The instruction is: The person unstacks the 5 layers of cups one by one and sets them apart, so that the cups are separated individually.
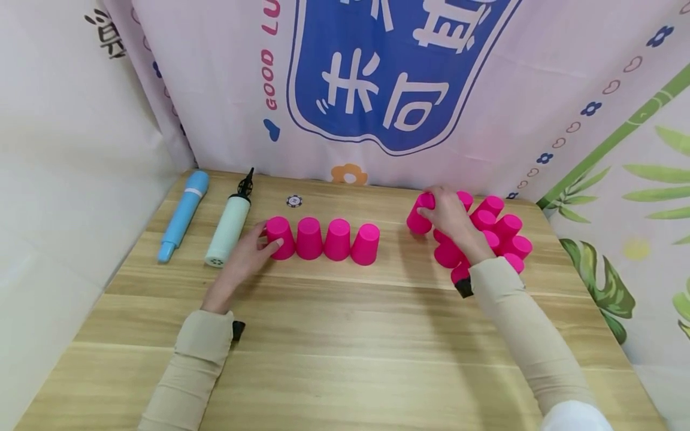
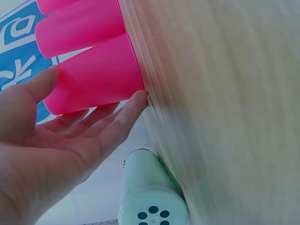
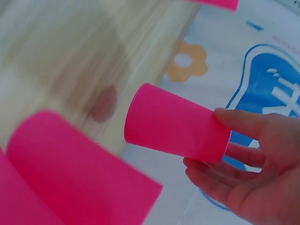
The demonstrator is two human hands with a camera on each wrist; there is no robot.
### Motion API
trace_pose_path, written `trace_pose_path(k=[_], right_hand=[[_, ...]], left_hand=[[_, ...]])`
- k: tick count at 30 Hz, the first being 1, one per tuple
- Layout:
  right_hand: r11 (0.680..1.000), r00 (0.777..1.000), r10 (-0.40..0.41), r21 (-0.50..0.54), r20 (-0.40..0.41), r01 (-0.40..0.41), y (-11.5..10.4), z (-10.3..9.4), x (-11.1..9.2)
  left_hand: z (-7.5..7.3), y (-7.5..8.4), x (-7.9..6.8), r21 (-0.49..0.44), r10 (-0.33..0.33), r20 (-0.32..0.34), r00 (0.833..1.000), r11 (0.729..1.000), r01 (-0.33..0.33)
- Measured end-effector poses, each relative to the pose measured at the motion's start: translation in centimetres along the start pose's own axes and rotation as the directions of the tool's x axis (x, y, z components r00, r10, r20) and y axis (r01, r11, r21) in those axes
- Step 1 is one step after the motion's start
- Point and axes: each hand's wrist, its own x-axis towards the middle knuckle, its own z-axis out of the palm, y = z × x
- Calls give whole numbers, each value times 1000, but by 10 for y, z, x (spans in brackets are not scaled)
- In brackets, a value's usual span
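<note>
Several upside-down pink cups stand in a row at mid-table. My left hand [image 1: 249, 251] holds the leftmost pink cup [image 1: 281, 238], thumb on the near side and fingers round its left; the left wrist view shows this cup [image 2: 96, 75] with its rim on the table. To the right, my right hand [image 1: 447, 212] grips another pink cup [image 1: 418, 216] near its closed end. That cup [image 3: 176, 124] is lifted and tilted, mouth down. Beside and partly behind the right forearm lies a cluster of pink cups [image 1: 508, 226], some hidden.
A light green hand pump [image 1: 229, 230] with a black nozzle lies left of the left hand. Farther left is a blue tube-shaped pump [image 1: 185, 215]. A small poker chip [image 1: 294, 201] rests behind the row. Printed curtains [image 1: 215, 120] hang along the table's back edge.
</note>
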Motion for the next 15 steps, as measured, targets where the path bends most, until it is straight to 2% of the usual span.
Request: trace_pose_path(k=[7,15], right_hand=[[999,995,17,-37,95,-14,17,-5,14],[997,992,56,-54,113,-51,23,-2,23]], left_hand=[[0,0,0,9,-5,-1,1000,1000,5],[0,0,-2,6,-15,-3,1000,1000,15]])
